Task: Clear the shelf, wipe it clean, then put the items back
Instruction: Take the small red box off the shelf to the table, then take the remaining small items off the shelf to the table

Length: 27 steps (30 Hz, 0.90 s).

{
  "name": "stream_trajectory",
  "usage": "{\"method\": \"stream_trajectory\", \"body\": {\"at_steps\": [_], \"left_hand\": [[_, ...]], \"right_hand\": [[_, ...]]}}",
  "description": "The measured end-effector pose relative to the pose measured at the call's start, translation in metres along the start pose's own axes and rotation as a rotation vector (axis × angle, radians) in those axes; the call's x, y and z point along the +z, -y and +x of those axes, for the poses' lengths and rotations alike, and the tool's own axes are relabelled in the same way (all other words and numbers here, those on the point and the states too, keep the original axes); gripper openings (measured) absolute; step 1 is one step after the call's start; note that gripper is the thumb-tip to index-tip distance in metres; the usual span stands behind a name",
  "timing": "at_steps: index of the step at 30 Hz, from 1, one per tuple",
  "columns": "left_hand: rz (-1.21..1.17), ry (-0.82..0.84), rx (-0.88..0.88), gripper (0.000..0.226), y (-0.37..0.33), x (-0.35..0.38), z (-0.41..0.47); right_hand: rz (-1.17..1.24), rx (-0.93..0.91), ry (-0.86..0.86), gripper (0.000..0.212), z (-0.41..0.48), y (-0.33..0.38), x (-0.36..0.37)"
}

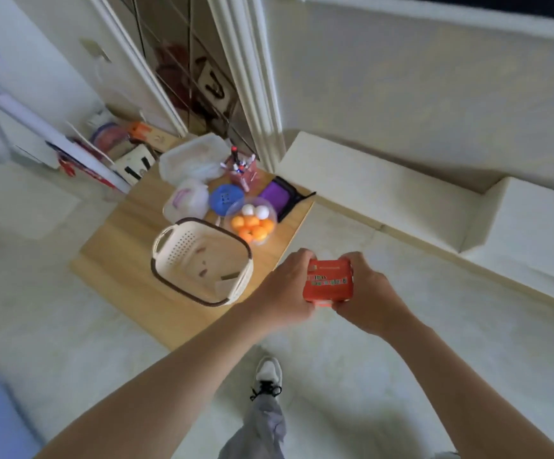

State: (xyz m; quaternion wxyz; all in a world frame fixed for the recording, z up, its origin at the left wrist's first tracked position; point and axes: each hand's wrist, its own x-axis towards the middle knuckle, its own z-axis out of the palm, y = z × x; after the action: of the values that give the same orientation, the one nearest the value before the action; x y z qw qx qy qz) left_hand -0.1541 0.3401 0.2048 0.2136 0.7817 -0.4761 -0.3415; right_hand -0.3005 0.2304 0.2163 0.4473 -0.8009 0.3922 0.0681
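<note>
I have the red box (328, 281) held between both hands. The left hand (285, 286) grips its left side and the right hand (368, 296) its right side, fingers curled round the edges, so the box sits wedged between the two palms. Just left of the left hand stands the cream basket (169, 253) on the wooden board (120, 260). Beyond it is a clear tub of orange and white balls (252, 223).

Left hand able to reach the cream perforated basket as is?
Probably not yet: left hand and right hand both grip the red rectangular box. The cream perforated basket sits just beside it, nothing between.
</note>
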Motion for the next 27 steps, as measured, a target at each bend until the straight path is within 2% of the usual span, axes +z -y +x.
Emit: {"method": "stream_trajectory", "body": {"at_steps": [4, 9, 16, 22, 27], "left_hand": [[-0.016, 0.07, -0.065, 0.057, 0.069, -0.003, -0.033], [0.084, 0.148, -0.098, 0.058, 0.148, 0.005, -0.082], [0.228, 0.134, -0.227, 0.068, 0.238, -0.009, -0.113], [0.264, 0.123, -0.283, 0.07, 0.284, -0.017, -0.113], [0.283, 0.115, -0.258, 0.071, 0.302, -0.018, -0.107]], "right_hand": [[-0.049, 0.053, 0.083, 0.048, 0.011, 0.029, 0.067], [-0.087, 0.073, 0.153, 0.039, 0.006, 0.04, 0.16], [-0.059, 0.083, 0.227, 0.055, 0.023, 0.06, 0.268], [-0.059, 0.076, 0.204, 0.058, 0.046, 0.073, 0.321], [-0.052, 0.076, 0.188, 0.063, 0.061, 0.071, 0.337]]}}
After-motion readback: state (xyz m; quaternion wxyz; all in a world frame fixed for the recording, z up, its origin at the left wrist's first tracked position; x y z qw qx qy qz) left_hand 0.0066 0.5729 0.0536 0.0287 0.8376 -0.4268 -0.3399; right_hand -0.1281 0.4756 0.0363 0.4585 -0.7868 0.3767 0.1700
